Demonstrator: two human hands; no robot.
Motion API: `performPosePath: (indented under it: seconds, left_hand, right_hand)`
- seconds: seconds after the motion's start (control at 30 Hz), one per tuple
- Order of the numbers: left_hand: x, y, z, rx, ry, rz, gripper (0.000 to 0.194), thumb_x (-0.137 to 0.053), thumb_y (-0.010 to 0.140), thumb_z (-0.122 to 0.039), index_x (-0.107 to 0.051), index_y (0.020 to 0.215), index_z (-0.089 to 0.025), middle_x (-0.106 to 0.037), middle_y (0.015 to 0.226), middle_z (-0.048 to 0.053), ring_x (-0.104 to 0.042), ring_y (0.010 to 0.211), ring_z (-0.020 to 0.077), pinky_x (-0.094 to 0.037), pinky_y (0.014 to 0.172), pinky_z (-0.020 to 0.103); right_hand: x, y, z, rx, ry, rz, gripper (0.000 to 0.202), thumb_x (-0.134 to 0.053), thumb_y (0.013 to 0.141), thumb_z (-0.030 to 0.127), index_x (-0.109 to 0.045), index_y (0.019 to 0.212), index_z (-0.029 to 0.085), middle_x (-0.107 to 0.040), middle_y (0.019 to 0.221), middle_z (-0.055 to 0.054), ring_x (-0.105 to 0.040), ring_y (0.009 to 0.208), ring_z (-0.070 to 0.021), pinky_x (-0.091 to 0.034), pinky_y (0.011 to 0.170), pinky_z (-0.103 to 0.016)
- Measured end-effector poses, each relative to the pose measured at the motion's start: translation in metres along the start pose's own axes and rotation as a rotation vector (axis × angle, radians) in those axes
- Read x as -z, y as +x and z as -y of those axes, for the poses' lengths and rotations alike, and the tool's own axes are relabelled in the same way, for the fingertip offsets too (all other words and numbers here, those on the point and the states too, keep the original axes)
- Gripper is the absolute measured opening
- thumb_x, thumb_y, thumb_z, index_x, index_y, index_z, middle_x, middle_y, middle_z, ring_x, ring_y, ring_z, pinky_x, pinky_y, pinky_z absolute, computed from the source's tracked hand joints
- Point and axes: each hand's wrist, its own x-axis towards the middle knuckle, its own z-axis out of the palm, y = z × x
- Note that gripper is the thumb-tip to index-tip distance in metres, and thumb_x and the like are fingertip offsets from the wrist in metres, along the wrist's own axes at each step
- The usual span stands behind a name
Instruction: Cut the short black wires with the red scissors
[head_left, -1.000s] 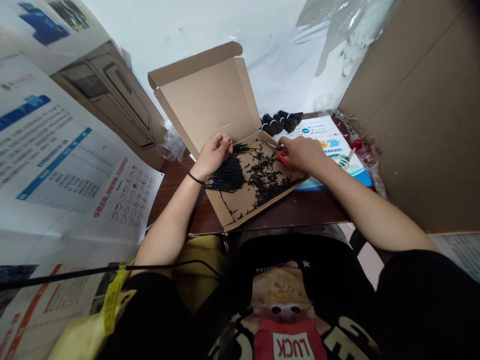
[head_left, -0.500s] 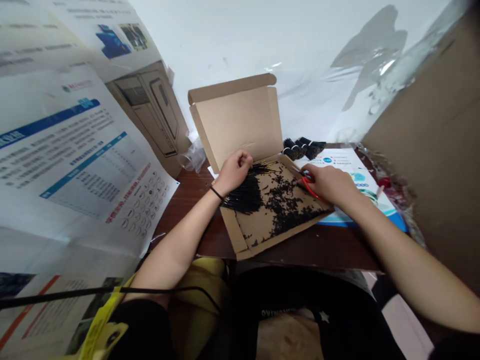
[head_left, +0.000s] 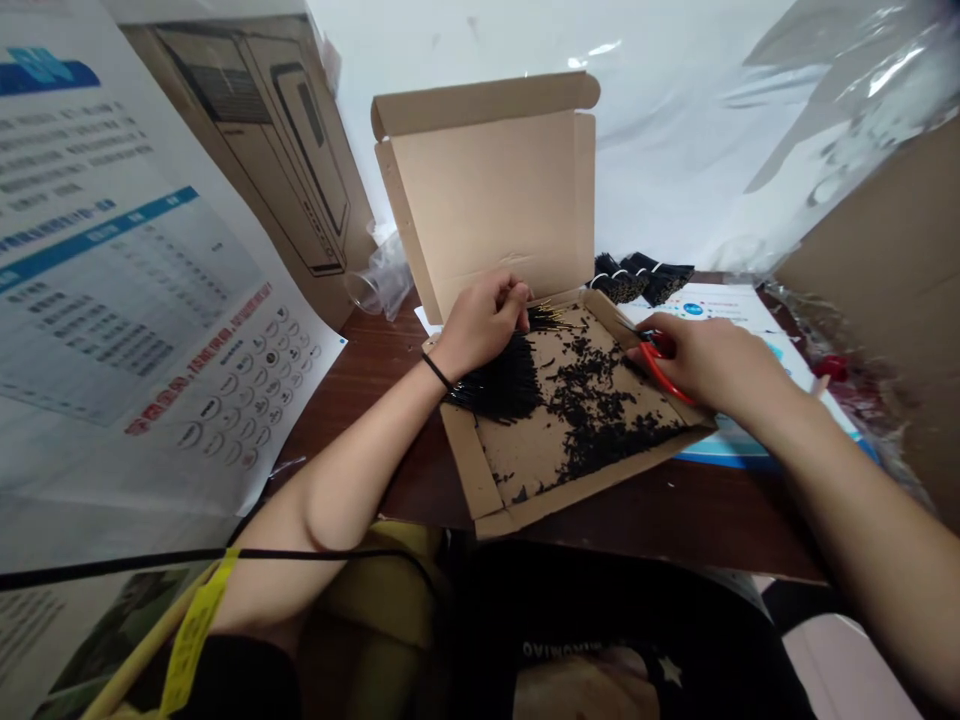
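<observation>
An open flat cardboard box [head_left: 495, 490] lies on the dark wooden table, its lid standing upright behind. My left hand [head_left: 480, 322] rests on a bundle of thin black wires [head_left: 499, 385] with bare gold tips, at the box's left side, fingers curled over it. My right hand [head_left: 712, 360] grips red-handled scissors [head_left: 664, 365] at the box's right edge, blades pointing left. Black wire clippings [head_left: 607, 415] are scattered over the box floor between my hands.
Tied bundles of black wires [head_left: 645, 278] lie behind the box on a printed sheet [head_left: 720, 305]. A large printed carton [head_left: 277, 130] and posters [head_left: 120, 300] stand at the left, a clear cup [head_left: 371, 290] beside it, brown cardboard [head_left: 885, 260] at the right.
The camera has tilted up and shifted, so the box sits more central and closer. Both hands keep their places on the wire bundle and the scissors.
</observation>
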Motion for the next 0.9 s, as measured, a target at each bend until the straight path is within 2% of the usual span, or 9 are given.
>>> performPosePath:
  seconds: [0.17,0.3,0.4,0.47,0.7,0.9]
  left_hand:
    - [-0.006,-0.003,-0.005,-0.01,-0.227,0.085,0.019,-0.043,0.095,-0.022,-0.051,0.08,-0.014,-0.059,0.062,-0.001,-0.048,0.052,0.0041,-0.037,0.053,0.018]
    - [-0.011,-0.007,-0.011,0.053,-0.4,0.157,0.019,-0.049,0.092,-0.029,-0.05,0.081,-0.014,-0.061,0.069,0.0,-0.045,0.048,0.002,-0.036,0.048,0.016]
    - [-0.014,-0.01,-0.014,0.119,-0.492,0.184,0.018,-0.055,0.09,-0.03,-0.05,0.083,-0.014,-0.063,0.071,0.0,-0.048,0.05,0.0016,-0.039,0.049,0.015]
    - [-0.016,-0.012,-0.015,0.141,-0.535,0.2,0.018,-0.058,0.087,-0.029,-0.05,0.083,-0.014,-0.063,0.071,0.0,-0.051,0.053,0.002,-0.042,0.051,0.015]
    - [-0.017,-0.013,-0.016,0.171,-0.56,0.244,0.017,-0.062,0.084,-0.027,-0.052,0.083,-0.013,-0.066,0.074,0.002,-0.056,0.057,0.0033,-0.046,0.055,0.016]
    - [-0.009,-0.008,-0.016,0.217,-0.525,0.135,0.021,-0.054,0.09,-0.033,-0.053,0.083,-0.013,-0.064,0.073,0.001,-0.051,0.051,0.0017,-0.038,0.046,0.014]
  right_hand:
    - [0.005,-0.002,0.003,0.0,-0.019,-0.044,0.043,-0.042,0.084,0.052,-0.065,0.111,0.028,-0.064,0.077,-0.013,-0.054,0.061,-0.0237,-0.026,0.051,-0.032]
    - [0.006,-0.003,0.006,0.02,0.003,-0.207,0.039,-0.045,0.083,0.05,-0.071,0.1,0.026,-0.064,0.069,-0.011,-0.054,0.061,-0.0231,-0.024,0.053,-0.032]
    - [0.005,-0.003,0.006,0.037,0.112,-0.318,0.037,-0.047,0.083,0.047,-0.071,0.102,0.025,-0.066,0.069,-0.009,-0.056,0.065,-0.0232,-0.027,0.055,-0.032]
    - [0.004,-0.003,0.007,0.049,0.186,-0.344,0.038,-0.049,0.082,0.045,-0.07,0.105,0.024,-0.067,0.071,-0.009,-0.057,0.067,-0.0227,-0.03,0.056,-0.031]
    - [0.006,-0.009,0.02,0.143,0.345,-0.288,0.033,-0.051,0.081,0.048,-0.071,0.094,0.025,-0.063,0.063,-0.003,-0.053,0.057,-0.0164,-0.032,0.055,-0.029]
    - [0.005,-0.009,0.017,0.053,0.11,-0.221,0.031,-0.05,0.079,0.045,-0.069,0.098,0.029,-0.067,0.072,-0.005,-0.054,0.061,-0.0185,-0.027,0.053,-0.029]
